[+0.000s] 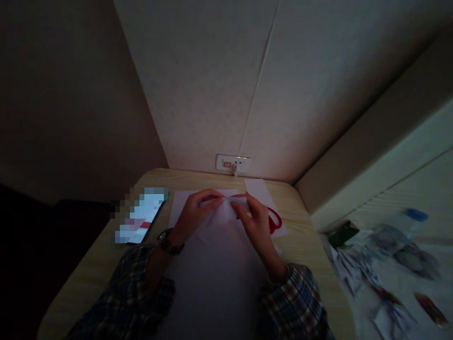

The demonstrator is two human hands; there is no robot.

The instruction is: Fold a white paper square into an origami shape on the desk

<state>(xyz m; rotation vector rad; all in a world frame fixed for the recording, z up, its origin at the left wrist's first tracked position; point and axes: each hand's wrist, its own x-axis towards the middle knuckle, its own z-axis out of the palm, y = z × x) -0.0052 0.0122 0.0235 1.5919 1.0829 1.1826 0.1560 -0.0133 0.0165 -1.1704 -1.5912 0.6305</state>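
My left hand and my right hand meet over the middle of the small table. Both pinch a folded piece of white paper between thumb and fingers, with its edges coming together at the fingertips. Beneath them white paper sheets lie on the tabletop. Just right of my right hand shows the red handle of a pair of scissors; its blades are hidden. My left wrist wears a dark watch.
A lit phone, partly pixelated, rests at the table's left. A narrow paper strip lies near the back edge. On the wall behind is a socket with a plug in it. Crumpled papers and a blue-capped plastic bottle are at the right, off the table.
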